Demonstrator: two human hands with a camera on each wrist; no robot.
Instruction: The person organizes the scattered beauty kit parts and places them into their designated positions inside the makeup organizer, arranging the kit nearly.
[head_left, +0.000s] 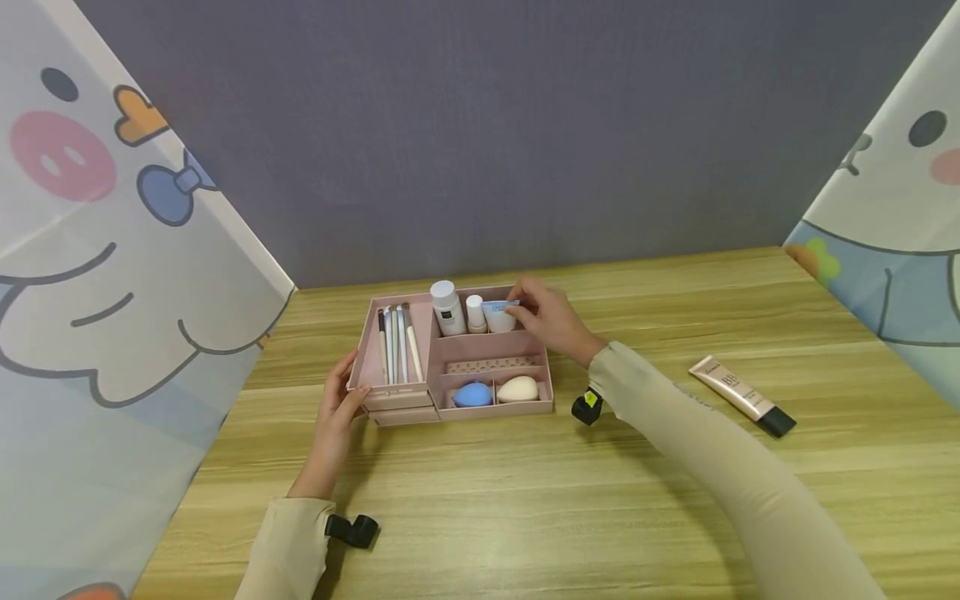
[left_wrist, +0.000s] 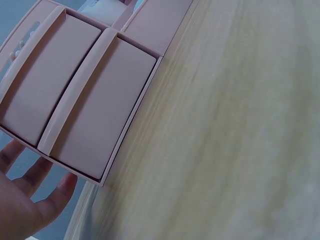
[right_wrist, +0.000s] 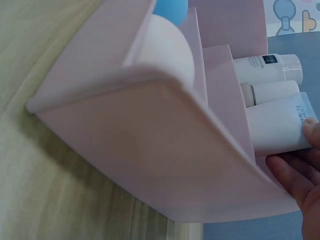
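A pink desktop organizer (head_left: 440,361) stands on the wooden table. My left hand (head_left: 337,410) grips its front left corner, thumb at the top edge and fingers along the side. In the left wrist view, those fingers (left_wrist: 57,197) lie against the side beside two drawers (left_wrist: 102,100). At the back right compartment, my right hand (head_left: 551,319) pinches the flat pale blue end of a white squeeze tube (head_left: 499,317). The tube stands cap end down, its lower part hidden by the compartment wall. Beside it are a small white-capped bottle (head_left: 476,312) and a larger white bottle (head_left: 447,310).
Several makeup brushes (head_left: 397,346) lie in the left compartment. A blue makeup sponge (head_left: 473,394) and a cream one (head_left: 517,389) sit in the front compartments. To the right, a BB cream tube (head_left: 741,393) with a black cap lies on the table (head_left: 480,508). A grey panel (head_left: 525,133) rises behind.
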